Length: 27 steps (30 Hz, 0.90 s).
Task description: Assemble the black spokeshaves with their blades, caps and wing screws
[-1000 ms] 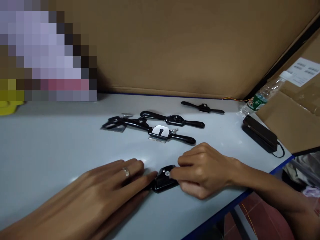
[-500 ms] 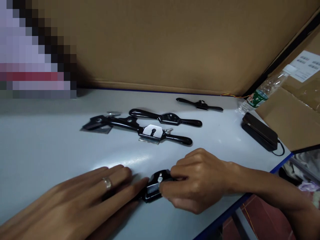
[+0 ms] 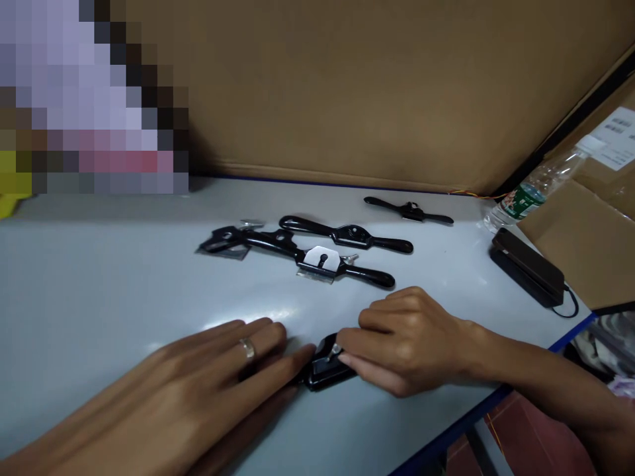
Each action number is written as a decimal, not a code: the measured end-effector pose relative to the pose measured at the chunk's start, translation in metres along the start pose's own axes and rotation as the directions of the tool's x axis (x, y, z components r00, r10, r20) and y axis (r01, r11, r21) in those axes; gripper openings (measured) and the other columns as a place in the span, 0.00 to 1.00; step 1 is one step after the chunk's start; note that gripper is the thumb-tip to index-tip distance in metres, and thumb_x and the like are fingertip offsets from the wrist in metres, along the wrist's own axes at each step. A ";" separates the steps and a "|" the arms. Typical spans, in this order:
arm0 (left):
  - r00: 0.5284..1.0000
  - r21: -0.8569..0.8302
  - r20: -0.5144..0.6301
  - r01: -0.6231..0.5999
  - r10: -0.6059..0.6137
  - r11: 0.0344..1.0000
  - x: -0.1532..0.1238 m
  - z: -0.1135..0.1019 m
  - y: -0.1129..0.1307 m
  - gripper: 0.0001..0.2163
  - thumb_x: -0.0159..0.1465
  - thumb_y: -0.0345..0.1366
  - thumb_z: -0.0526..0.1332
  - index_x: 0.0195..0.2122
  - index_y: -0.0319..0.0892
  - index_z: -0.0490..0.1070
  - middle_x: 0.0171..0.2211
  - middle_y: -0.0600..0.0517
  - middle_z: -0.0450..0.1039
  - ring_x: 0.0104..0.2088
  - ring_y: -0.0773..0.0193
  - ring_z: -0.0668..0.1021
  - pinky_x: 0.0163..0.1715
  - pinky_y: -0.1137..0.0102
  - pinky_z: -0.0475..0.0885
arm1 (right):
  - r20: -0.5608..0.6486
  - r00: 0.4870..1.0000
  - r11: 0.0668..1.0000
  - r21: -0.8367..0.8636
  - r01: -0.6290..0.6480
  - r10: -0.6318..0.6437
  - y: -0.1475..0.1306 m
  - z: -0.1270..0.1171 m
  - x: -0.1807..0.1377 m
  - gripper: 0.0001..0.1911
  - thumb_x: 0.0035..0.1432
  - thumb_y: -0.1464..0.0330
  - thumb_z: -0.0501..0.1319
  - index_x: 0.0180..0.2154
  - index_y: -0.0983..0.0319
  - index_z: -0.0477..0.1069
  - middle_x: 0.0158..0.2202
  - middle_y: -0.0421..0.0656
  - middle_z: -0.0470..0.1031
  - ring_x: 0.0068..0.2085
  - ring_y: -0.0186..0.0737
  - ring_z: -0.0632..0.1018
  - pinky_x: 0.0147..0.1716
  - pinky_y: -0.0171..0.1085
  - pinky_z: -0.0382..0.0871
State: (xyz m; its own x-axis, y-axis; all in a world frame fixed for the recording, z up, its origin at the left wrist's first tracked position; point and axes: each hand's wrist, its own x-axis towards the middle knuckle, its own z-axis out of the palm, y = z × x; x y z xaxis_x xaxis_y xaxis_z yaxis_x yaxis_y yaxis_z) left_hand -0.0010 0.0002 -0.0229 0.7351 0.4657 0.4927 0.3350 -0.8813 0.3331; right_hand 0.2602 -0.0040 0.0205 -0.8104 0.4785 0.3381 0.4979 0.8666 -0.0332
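A black metal spokeshave (image 3: pixel 320 378) lies low over the near part of the table, between my two hands. My left hand (image 3: pixel 213 380), with a ring on one finger, is closed over its left handle, which is mostly hidden. The fingertips of my right hand (image 3: pixel 409 344) pinch at the small silver thumbscrew (image 3: pixel 335 351) on its body; the right handle is out of sight behind that hand. Just beyond lies a spokeshave body (image 3: pixel 370 276) with a bare silver blade (image 3: pixel 322 259) on it. Black loose parts with a blade (image 3: pixel 225 243) sit to its left.
Farther back rest a black spokeshave frame (image 3: pixel 352 235) and a smaller spokeshave (image 3: pixel 411 211). A plastic bottle (image 3: pixel 520 201) and a black case-like object (image 3: pixel 528 268) stand at the right. Cardboard (image 3: pixel 347 86) walls the back. The table's blue edge (image 3: pixel 570 334) runs along the right.
My right fingers have shifted onto the thumbscrew, which now points at a different angle. My left hand keeps its hold. The whole view has swung slightly left.
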 end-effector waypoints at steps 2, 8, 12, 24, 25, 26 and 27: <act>0.999 0.042 0.054 -0.008 0.006 0.999 0.007 -0.004 0.004 0.11 0.71 0.29 0.52 0.43 0.45 0.74 0.32 0.51 0.72 0.27 0.62 0.70 0.26 0.64 0.63 | -0.002 1.000 1.000 0.015 -0.012 0.012 -0.001 -0.002 0.001 0.14 0.69 0.69 0.54 0.32 0.63 0.74 0.23 0.36 0.70 0.23 0.32 0.66 0.21 0.37 0.55; 0.985 0.103 0.172 -0.034 0.016 0.994 0.021 -0.016 0.012 0.10 0.72 0.29 0.52 0.46 0.39 0.73 0.30 0.50 0.69 0.28 0.61 0.70 0.26 0.66 0.64 | -0.030 0.999 0.997 0.067 -0.038 0.040 -0.005 -0.004 0.002 0.16 0.69 0.71 0.56 0.28 0.64 0.73 0.23 0.38 0.71 0.23 0.33 0.68 0.24 0.37 0.61; 0.984 0.147 0.177 -0.036 0.009 0.989 0.019 -0.016 0.013 0.12 0.71 0.29 0.52 0.53 0.36 0.70 0.32 0.49 0.71 0.29 0.60 0.71 0.28 0.65 0.68 | -0.027 0.999 0.997 0.060 -0.042 0.044 -0.003 -0.008 0.001 0.15 0.67 0.75 0.55 0.30 0.64 0.76 0.23 0.39 0.72 0.24 0.34 0.69 0.27 0.37 0.63; 0.981 0.175 0.194 -0.016 -0.019 0.984 0.015 -0.015 0.011 0.15 0.73 0.34 0.53 0.57 0.35 0.66 0.35 0.48 0.74 0.30 0.60 0.74 0.30 0.65 0.70 | 0.382 0.916 0.980 0.098 -0.174 0.124 0.006 -0.028 -0.002 0.18 0.66 0.70 0.57 0.56 0.62 0.72 0.39 0.43 0.74 0.32 0.39 0.74 0.30 0.39 0.67; 0.980 0.179 0.199 -0.019 -0.018 0.984 0.014 -0.015 0.010 0.14 0.73 0.35 0.53 0.57 0.36 0.67 0.34 0.48 0.74 0.29 0.60 0.74 0.29 0.65 0.69 | 0.381 0.916 0.979 0.105 -0.177 0.125 0.006 -0.027 -0.002 0.18 0.66 0.70 0.57 0.56 0.62 0.72 0.39 0.43 0.74 0.32 0.39 0.74 0.30 0.39 0.67; 0.979 0.179 0.204 -0.021 -0.017 0.984 0.013 -0.014 0.009 0.13 0.73 0.35 0.54 0.56 0.36 0.68 0.34 0.49 0.74 0.29 0.60 0.74 0.29 0.65 0.69 | 0.381 0.916 0.977 0.111 -0.183 0.128 0.006 -0.026 -0.002 0.18 0.66 0.70 0.57 0.56 0.62 0.72 0.39 0.43 0.74 0.33 0.39 0.74 0.30 0.39 0.67; 0.979 0.176 0.205 -0.022 -0.015 0.984 0.013 -0.014 0.009 0.13 0.73 0.36 0.55 0.55 0.37 0.68 0.34 0.49 0.74 0.29 0.60 0.74 0.29 0.65 0.68 | 0.385 0.914 0.975 0.118 -0.188 0.130 0.006 -0.026 -0.002 0.18 0.66 0.70 0.57 0.56 0.62 0.71 0.40 0.43 0.74 0.33 0.39 0.74 0.31 0.39 0.67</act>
State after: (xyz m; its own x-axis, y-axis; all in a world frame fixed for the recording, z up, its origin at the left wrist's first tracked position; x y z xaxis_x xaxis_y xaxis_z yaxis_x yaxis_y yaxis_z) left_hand 0.0032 -0.0005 -0.0020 0.8351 0.4525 0.3128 0.4176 -0.8916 0.1751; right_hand 0.2731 -0.0031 0.0438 -0.7947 0.6042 -0.0574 0.6016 0.7715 -0.2071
